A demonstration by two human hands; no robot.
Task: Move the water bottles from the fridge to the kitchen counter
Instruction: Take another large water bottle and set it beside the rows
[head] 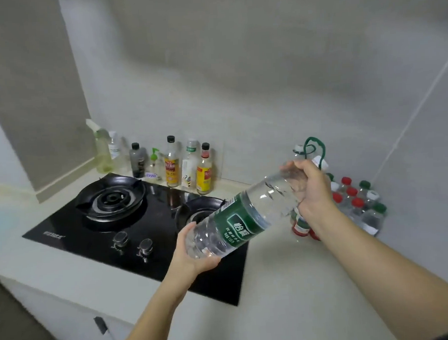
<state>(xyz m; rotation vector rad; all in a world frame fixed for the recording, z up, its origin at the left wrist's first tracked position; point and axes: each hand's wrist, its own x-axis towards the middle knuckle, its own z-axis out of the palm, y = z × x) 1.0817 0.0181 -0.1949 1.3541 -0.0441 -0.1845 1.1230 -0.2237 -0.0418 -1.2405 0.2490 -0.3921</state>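
Head view has the large water bottle [243, 220], clear with a green label, held tilted almost level in the air above the desk [287, 282], over the right edge of the black gas hob [133, 225]. The left grip [193, 253] is curled under and around its base, and the right grip [311, 189] is clamped round the shoulder near the neck. It looks full, so probably heavy, with thin walls that would dent if squeezed mid-body. Coming from a fridge, it may be slick. The ribbed base and the stiffer shoulder seem the soundest holds. Small capped water bottles [358, 202] stand clustered toward the desk's far right corner, well apart from the condiment bottles [171, 164] behind the hob.
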